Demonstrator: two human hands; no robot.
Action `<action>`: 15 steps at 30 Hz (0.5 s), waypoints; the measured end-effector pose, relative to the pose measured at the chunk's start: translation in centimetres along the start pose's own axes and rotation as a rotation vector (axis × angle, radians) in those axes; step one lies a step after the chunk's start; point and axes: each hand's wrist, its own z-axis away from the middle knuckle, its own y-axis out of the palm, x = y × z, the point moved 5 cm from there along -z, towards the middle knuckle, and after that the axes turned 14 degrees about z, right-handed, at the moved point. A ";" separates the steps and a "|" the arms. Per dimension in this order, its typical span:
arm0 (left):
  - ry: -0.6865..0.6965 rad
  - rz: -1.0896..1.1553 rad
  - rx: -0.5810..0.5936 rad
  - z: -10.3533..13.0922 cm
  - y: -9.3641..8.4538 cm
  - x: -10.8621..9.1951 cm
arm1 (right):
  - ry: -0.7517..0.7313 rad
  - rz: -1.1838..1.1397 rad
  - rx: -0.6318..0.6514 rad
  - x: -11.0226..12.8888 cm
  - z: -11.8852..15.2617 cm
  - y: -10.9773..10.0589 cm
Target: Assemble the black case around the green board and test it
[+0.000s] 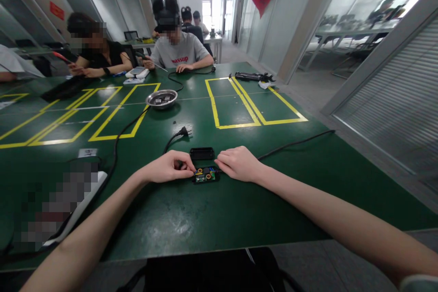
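A small green circuit board [206,175] with copper coils and coloured wires lies in an open black plastic case half on the green table. My left hand [171,166] pinches at its left end, thumb and forefinger together. At the right end, my right hand [239,164] has its fingers closed around where a black cable [294,142] enters; the exact grip is partly hidden. Just behind the board sits the other black case half [201,153], hollow side up. A black power plug [185,132] lies beyond my left hand, its cord running behind that hand.
A metal bowl [161,99] with small metal parts stands farther back. Left of me lies a white power strip [78,207] with a black cord. Yellow tape outlines [236,125] mark the table. Across it, a person in a grey shirt [181,50] holds a screwdriver; another sits left.
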 end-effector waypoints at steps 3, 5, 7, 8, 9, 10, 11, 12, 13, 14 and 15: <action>-0.026 0.001 -0.035 0.1 -0.4 0.2 | 0.057 0.001 0.052 -0.6 -0.2 0.2; -0.022 -0.021 -0.051 0.1 -0.6 0.3 | 0.076 -0.003 0.083 -0.7 -0.2 0.2; -0.010 -0.036 -0.057 0.0 -0.6 0.3 | 0.081 -0.006 0.110 -0.6 -0.3 0.1; -0.007 -0.038 -0.055 0.0 -0.6 0.3 | 0.077 -0.004 0.124 -0.5 -0.3 0.1; -0.008 -0.036 -0.051 0.0 -0.5 0.3 | 0.075 0.001 0.139 -0.4 -0.4 0.1; -0.011 -0.029 -0.047 -0.1 -0.5 0.3 | 0.076 0.007 0.154 -0.3 -0.4 0.0; -0.016 -0.021 -0.042 -0.1 -0.4 0.2 | 0.078 0.015 0.171 -0.2 -0.4 0.0; -0.022 -0.015 -0.037 -0.1 -0.3 0.2 | 0.081 0.022 0.186 -0.2 -0.4 -0.1; -0.025 -0.008 -0.037 -0.1 -0.2 0.1 | 0.084 0.030 0.198 -0.2 -0.5 -0.2; -0.029 -0.003 -0.037 -0.1 -0.2 0.1 | 0.086 0.040 0.206 -0.2 -0.5 -0.3; -0.032 0.002 -0.038 -0.1 -0.2 0.0 | 0.085 0.050 0.209 -0.1 -0.6 -0.4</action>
